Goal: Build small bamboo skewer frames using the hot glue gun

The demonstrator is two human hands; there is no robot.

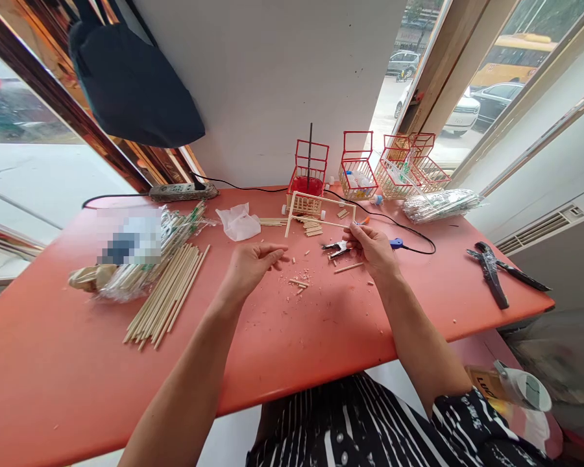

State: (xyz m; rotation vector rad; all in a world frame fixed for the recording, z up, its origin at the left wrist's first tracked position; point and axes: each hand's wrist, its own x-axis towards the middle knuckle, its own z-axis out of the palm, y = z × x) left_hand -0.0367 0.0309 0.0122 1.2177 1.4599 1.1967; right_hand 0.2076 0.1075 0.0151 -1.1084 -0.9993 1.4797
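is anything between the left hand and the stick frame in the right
Nothing visible: only air separates the left hand from the wooden stick frame pinched in the right hand. The wood scraps lie lower, on the red table.

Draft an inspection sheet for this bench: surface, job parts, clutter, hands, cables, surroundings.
Surface: red-orange tabletop, stick offcuts scattered mid-table.
Job parts: stick frame, raised over the table; loose wooden sticks at left; red-trimmed carts along the back.
Clutter: crumpled white sheet; pliers mid-table; black hand tool at far right.
Hands: right hand pinches the stick frame; left hand is near it, nothing seen in its grip.
Cables: black cable loops to a blue-handled tool; power strip at back left.
Surroundings: dark blue bag hanging at left; cars outside the window.
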